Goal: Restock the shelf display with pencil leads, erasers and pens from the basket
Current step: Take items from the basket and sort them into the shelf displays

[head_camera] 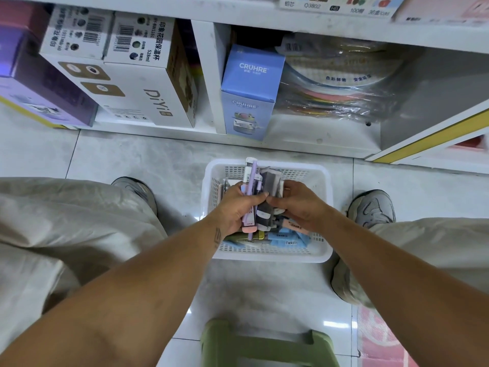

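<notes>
Head view: a white perforated plastic basket (324, 181) sits on the pale tiled floor (158, 165) directly in front of the lowest shelf bay, between the person's two grey shoes. Over the basket, the left hand (232, 205) grips a bundle of stationery (260, 186) upright, fingers curled round it; the bundle comprises a lilac pen (253, 178), a white pen-like barrel beside it and grey-and-white packets, with a pink cap end (249, 229) protruding below the palm. The right hand (297, 205) meets the bundle from the other side, its fingertips pinching the grey packets; the exact contact is partly masked by the fingers. Loose stock at the bottom of the basket includes light blue packets (287, 238) and pink-edged items, printing too small to read; whether these are erasers or lead cases cannot be told. The white shelf unit (209, 75) behind holds a blue CRUHRE box (251, 83), a white DiYi box (137, 94), a purple box (39, 83) cut off at the left edge, and a plastic-wrapped stack of coloured discs (344, 83). The upper display is cut off at the top edge. A green stool (264, 345) is partly visible at the bottom.
</notes>
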